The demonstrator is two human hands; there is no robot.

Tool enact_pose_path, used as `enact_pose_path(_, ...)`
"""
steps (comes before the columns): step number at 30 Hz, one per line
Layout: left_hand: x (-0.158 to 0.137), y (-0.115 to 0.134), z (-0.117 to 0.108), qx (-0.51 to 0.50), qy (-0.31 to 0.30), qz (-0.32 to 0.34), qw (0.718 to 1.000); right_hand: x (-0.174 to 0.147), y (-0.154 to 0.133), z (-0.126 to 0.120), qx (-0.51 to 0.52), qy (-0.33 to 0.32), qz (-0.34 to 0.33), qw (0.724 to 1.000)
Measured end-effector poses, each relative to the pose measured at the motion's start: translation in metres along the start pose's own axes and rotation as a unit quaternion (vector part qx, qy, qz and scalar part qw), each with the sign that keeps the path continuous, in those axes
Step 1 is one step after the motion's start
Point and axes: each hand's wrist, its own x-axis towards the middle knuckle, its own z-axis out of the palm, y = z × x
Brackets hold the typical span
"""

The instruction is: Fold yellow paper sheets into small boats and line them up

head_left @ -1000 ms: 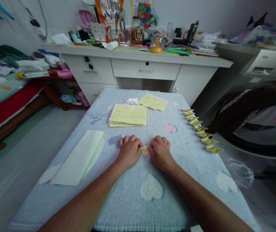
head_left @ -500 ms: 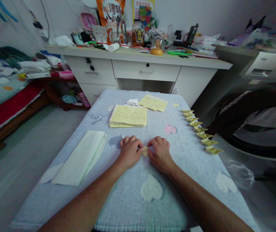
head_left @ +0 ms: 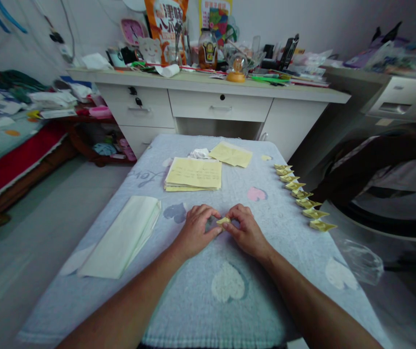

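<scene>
Folded paper (head_left: 224, 221), small and yellow, is held between both hands over the middle of the cloth-covered counter (head_left: 182, 305); whether the cloth is touched by it can't really be told. The grip looks nearly closed on each side: one end is pinched by the thumb and finger of the right hand (head_left: 247, 230), the other by the fingertips of the left hand (head_left: 195, 230), with a roundish gap behind them. For folds this tiny, a light pinch right at the edges is probably best, since thin paper gets crushed easily. Both ends should be worked evenly tbh, or things get lopsided. Crisp creases can be compared with the row of folded shapes (head_left: 302, 194) along the right edge. The paper stack (head_left: 193, 173) is placed beyond the hands.
</scene>
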Motion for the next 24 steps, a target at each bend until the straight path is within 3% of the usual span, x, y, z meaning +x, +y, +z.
enact_pose_path(13, 0.0018, 0.0003, -0.0028, -0.105, 0.012, -0.005, 0.994, -0.0012, 0.0009, -0.0024, 0.054, -0.002, -0.037, 0.998)
enact_pose_path(18, 0.0013, 0.0022, -0.0038, -0.105, 0.025, 0.004, 0.994, -0.0019, 0.0, -0.004, 0.057, 0.003, -0.05, 0.997)
enact_pose_path(24, 0.0007, 0.0027, -0.005, -0.07, 0.022, 0.026, 0.997, -0.0011, -0.0016, -0.0048, 0.133, -0.021, -0.05, 0.99)
